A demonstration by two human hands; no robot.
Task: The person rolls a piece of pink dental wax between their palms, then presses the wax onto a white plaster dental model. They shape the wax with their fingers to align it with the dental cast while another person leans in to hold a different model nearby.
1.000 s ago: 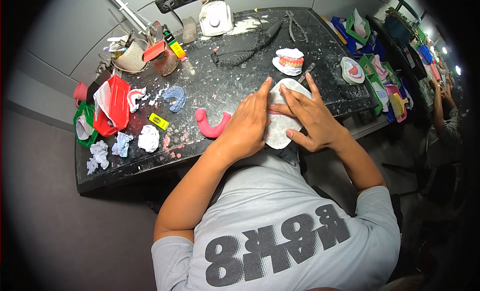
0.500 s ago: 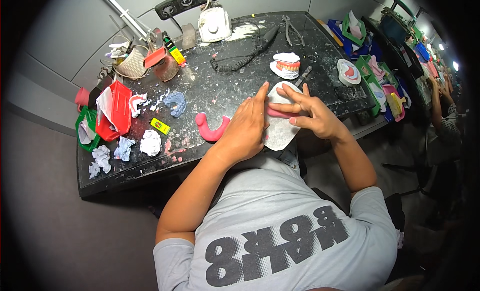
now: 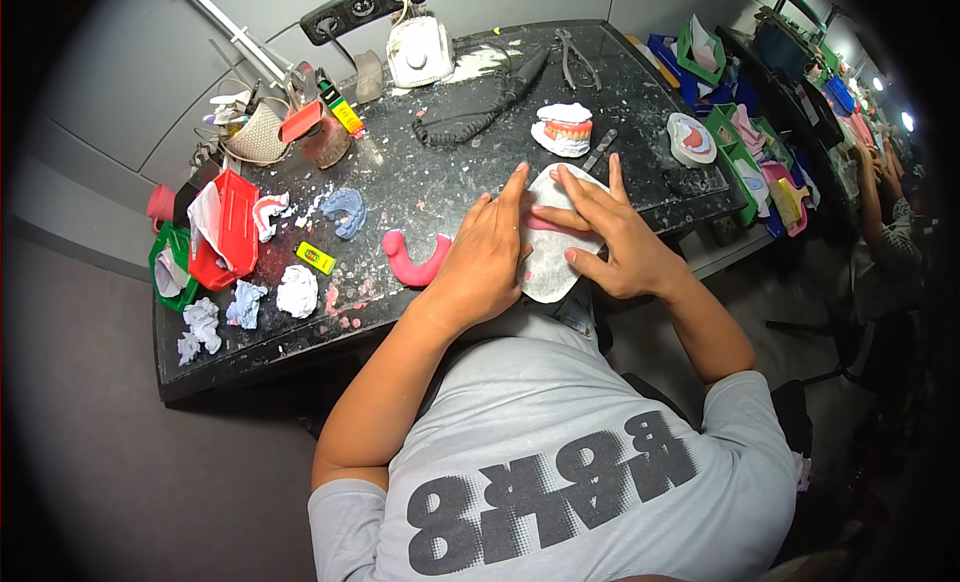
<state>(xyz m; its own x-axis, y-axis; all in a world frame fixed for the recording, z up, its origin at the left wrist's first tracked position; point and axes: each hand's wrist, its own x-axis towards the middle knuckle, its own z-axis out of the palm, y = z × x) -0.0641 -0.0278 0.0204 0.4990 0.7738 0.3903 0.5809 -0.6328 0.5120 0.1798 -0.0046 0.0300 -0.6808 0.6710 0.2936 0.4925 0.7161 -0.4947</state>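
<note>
A white oval slab (image 3: pixel 550 272) lies at the front edge of the bench, with a pink strip of wax-like material (image 3: pixel 544 225) across it. My left hand (image 3: pixel 487 254) rests along the slab's left side, fingers stretched out. From the right, my right hand (image 3: pixel 628 240) reaches over the slab with fingers spread, touching the strip and partly covering it. Left of my left hand is a pink horseshoe-shaped piece (image 3: pixel 416 266). Just beyond the slab stands a plaster dental model with pink gums and teeth (image 3: pixel 565 132), and a flat metal tool (image 3: pixel 601 149) lies beside it.
A round plaster cast (image 3: pixel 692 142) sits at right. Pliers (image 3: pixel 578 60) and a corded handpiece (image 3: pixel 525 79) lie farther back. At left are a red tray (image 3: pixel 236 227), a blue-grey impression (image 3: pixel 344 213), a yellow lighter (image 3: pixel 316 258) and crumpled white lumps (image 3: pixel 297 292). Another person's arms show far right.
The view has shifted slightly. My right thumb has moved a little left and nearer me, and its outer finger stands straighter. Both hands stay at the slab.
</note>
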